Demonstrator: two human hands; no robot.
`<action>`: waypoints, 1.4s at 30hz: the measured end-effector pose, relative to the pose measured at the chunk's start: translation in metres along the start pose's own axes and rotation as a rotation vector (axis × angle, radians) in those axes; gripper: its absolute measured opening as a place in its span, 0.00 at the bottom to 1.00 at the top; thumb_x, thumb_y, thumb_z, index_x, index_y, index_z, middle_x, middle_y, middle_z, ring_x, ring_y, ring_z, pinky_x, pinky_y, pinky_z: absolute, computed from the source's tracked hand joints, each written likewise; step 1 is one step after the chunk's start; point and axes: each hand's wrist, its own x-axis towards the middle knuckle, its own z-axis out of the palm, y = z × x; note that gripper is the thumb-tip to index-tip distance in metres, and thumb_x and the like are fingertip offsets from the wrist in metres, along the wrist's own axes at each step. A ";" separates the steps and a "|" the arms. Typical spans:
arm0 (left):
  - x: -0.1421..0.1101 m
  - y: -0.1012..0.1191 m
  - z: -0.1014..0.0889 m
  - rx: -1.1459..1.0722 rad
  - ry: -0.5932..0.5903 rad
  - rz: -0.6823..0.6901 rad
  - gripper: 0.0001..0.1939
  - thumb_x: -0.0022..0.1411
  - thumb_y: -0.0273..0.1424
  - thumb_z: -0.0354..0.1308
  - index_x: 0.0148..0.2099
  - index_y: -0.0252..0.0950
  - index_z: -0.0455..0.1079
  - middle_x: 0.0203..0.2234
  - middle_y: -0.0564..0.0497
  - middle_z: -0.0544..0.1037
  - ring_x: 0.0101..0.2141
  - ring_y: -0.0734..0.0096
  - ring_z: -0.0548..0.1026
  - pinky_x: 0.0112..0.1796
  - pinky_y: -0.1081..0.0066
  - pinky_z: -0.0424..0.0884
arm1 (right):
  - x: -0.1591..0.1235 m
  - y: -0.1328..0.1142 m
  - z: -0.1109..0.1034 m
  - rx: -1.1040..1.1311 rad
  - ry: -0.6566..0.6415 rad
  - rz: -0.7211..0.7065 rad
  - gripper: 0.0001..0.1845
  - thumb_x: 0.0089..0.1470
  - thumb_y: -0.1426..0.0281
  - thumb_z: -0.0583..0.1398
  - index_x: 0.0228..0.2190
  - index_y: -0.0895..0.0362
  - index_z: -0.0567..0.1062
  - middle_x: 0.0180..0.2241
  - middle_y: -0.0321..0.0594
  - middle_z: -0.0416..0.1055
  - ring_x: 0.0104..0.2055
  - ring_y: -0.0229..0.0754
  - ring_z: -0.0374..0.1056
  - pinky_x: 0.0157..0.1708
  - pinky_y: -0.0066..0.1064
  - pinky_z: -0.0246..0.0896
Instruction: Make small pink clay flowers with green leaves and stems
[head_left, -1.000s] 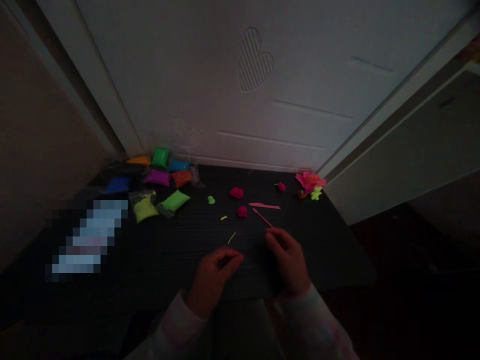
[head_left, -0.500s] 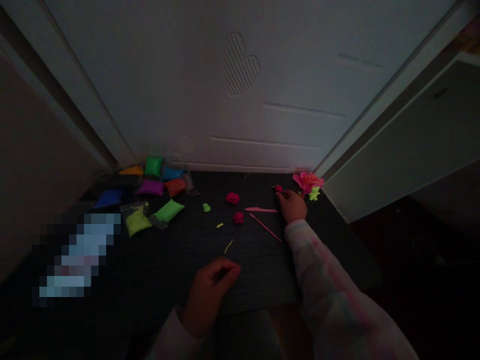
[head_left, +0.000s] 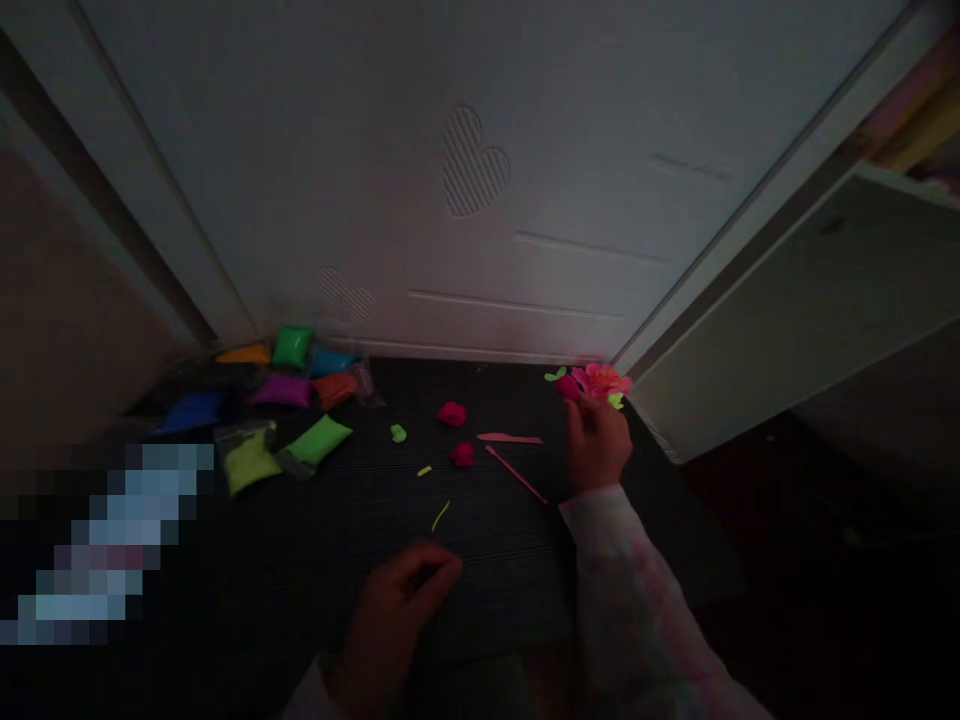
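Note:
At the back right of the table, my right hand [head_left: 600, 440] pinches a red clay ball [head_left: 568, 387] with light green leaf-like pieces [head_left: 556, 375] at its top. Just behind those fingers lies a pink flower [head_left: 602, 380], with a yellow-green piece [head_left: 616, 401] partly hidden by the hand. My left hand [head_left: 397, 610] hovers low over the front of the table, thumb and forefinger pressed together; whatever may be between them is too dark to see. Beyond it are a thin yellow-green strand [head_left: 441, 516], a short yellow piece [head_left: 424, 470] and two red clay lumps [head_left: 452, 413].
A pink clay knife [head_left: 510, 439] and a thin pink stick tool [head_left: 517, 475] lie mid-table. Left of a small green lump [head_left: 398, 433] are several bags of coloured clay [head_left: 319, 440]. A white panel [head_left: 375, 200] rises behind the dark table [head_left: 510, 590].
My right hand has turned upward with the red ball, so more of the ball and its green leaves shows. The view has tilted up slightly. My left hand keeps its pinch.

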 end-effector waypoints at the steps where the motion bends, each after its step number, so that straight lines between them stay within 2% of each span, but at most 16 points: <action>1: 0.000 0.001 0.000 0.007 -0.001 -0.008 0.10 0.47 0.39 0.56 0.24 0.37 0.71 0.22 0.54 0.73 0.28 0.71 0.70 0.31 0.75 0.65 | -0.003 -0.004 -0.010 0.004 0.063 -0.018 0.17 0.50 0.59 0.53 0.31 0.59 0.74 0.21 0.37 0.66 0.26 0.38 0.62 0.31 0.31 0.56; 4: 0.002 0.002 0.000 0.029 0.012 -0.019 0.10 0.46 0.39 0.56 0.24 0.38 0.72 0.23 0.54 0.75 0.29 0.70 0.71 0.32 0.75 0.66 | -0.014 -0.020 -0.033 0.025 0.241 -0.046 0.14 0.51 0.61 0.54 0.31 0.59 0.72 0.19 0.34 0.63 0.23 0.35 0.59 0.27 0.29 0.56; 5: 0.002 0.002 0.000 0.034 0.021 -0.022 0.10 0.45 0.39 0.56 0.24 0.38 0.72 0.24 0.54 0.75 0.29 0.69 0.72 0.33 0.74 0.66 | -0.017 -0.026 -0.038 0.077 0.353 -0.053 0.11 0.50 0.63 0.56 0.30 0.59 0.72 0.18 0.33 0.61 0.22 0.34 0.57 0.25 0.28 0.55; 7: 0.004 0.003 0.000 0.045 0.040 -0.031 0.10 0.43 0.39 0.57 0.24 0.38 0.72 0.24 0.53 0.76 0.30 0.68 0.72 0.33 0.74 0.67 | -0.021 -0.038 -0.043 0.168 0.495 -0.019 0.08 0.49 0.66 0.58 0.30 0.58 0.71 0.17 0.30 0.58 0.20 0.33 0.55 0.22 0.26 0.53; 9: 0.004 0.004 0.000 0.062 0.045 -0.031 0.11 0.42 0.40 0.57 0.24 0.38 0.73 0.25 0.53 0.76 0.30 0.67 0.73 0.34 0.73 0.68 | -0.023 -0.047 -0.043 0.258 0.560 0.043 0.07 0.49 0.67 0.58 0.31 0.57 0.71 0.17 0.29 0.57 0.19 0.32 0.54 0.21 0.26 0.52; 15: 0.002 0.009 0.000 0.097 0.060 -0.016 0.11 0.42 0.40 0.57 0.24 0.39 0.73 0.24 0.53 0.77 0.30 0.65 0.73 0.33 0.72 0.69 | -0.025 -0.062 -0.043 0.317 0.502 0.220 0.10 0.49 0.64 0.56 0.32 0.56 0.70 0.18 0.31 0.57 0.21 0.34 0.55 0.23 0.29 0.55; 21: 0.001 0.011 0.000 0.095 0.089 -0.012 0.09 0.41 0.39 0.58 0.23 0.39 0.73 0.24 0.53 0.77 0.29 0.65 0.73 0.34 0.71 0.69 | -0.027 -0.064 -0.047 0.258 0.453 0.240 0.10 0.50 0.63 0.56 0.32 0.55 0.69 0.18 0.31 0.57 0.21 0.36 0.56 0.24 0.30 0.56; 28: 0.003 0.003 -0.001 0.081 0.074 -0.002 0.09 0.41 0.39 0.59 0.23 0.39 0.73 0.23 0.53 0.76 0.28 0.66 0.73 0.32 0.72 0.69 | -0.027 -0.061 -0.044 0.286 0.463 0.282 0.13 0.49 0.60 0.55 0.31 0.57 0.70 0.18 0.32 0.59 0.22 0.35 0.57 0.25 0.29 0.56; 30: 0.003 0.002 -0.002 0.081 0.068 0.003 0.09 0.42 0.39 0.59 0.23 0.39 0.72 0.23 0.53 0.76 0.29 0.66 0.73 0.31 0.72 0.69 | -0.025 -0.058 -0.042 0.303 0.390 0.352 0.16 0.49 0.59 0.54 0.33 0.58 0.70 0.19 0.33 0.61 0.22 0.35 0.58 0.25 0.29 0.56; 33: 0.003 0.002 -0.001 0.092 0.060 0.004 0.09 0.42 0.39 0.59 0.24 0.39 0.72 0.24 0.53 0.76 0.29 0.67 0.73 0.32 0.72 0.68 | -0.019 -0.046 -0.034 0.294 0.192 0.438 0.21 0.50 0.57 0.51 0.35 0.61 0.70 0.21 0.35 0.64 0.23 0.35 0.59 0.26 0.28 0.57; 38: 0.002 0.005 -0.001 0.060 0.075 0.008 0.09 0.42 0.38 0.59 0.23 0.38 0.72 0.22 0.53 0.76 0.28 0.67 0.73 0.33 0.72 0.68 | -0.004 -0.008 -0.008 0.243 -0.092 0.430 0.20 0.47 0.57 0.54 0.32 0.60 0.73 0.21 0.36 0.69 0.25 0.36 0.64 0.26 0.27 0.57; 42: 0.002 0.005 -0.001 0.074 0.070 0.019 0.09 0.41 0.39 0.59 0.23 0.39 0.73 0.23 0.52 0.76 0.29 0.65 0.73 0.32 0.71 0.69 | 0.000 0.017 0.008 0.116 -0.254 0.453 0.20 0.48 0.56 0.53 0.32 0.59 0.74 0.24 0.38 0.71 0.28 0.39 0.67 0.29 0.28 0.57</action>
